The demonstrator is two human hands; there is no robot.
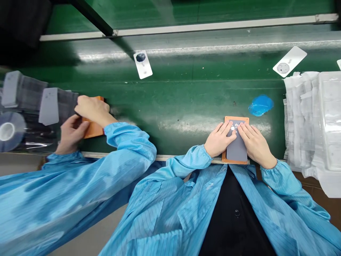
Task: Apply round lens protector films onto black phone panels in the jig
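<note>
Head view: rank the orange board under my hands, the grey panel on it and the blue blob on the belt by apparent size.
1. Orange board
2. Grey panel, nearly as large
3. Blue blob, farther away, so less sure

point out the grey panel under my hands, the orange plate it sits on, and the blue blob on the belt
grey panel point(237, 148): head view, bare lower middle
orange plate point(236, 118): head view, top edge strip
blue blob point(261, 105): head view, its centre

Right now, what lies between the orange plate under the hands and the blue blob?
Head view: only bare green belt lies between the orange plate and the blue blob.
</note>
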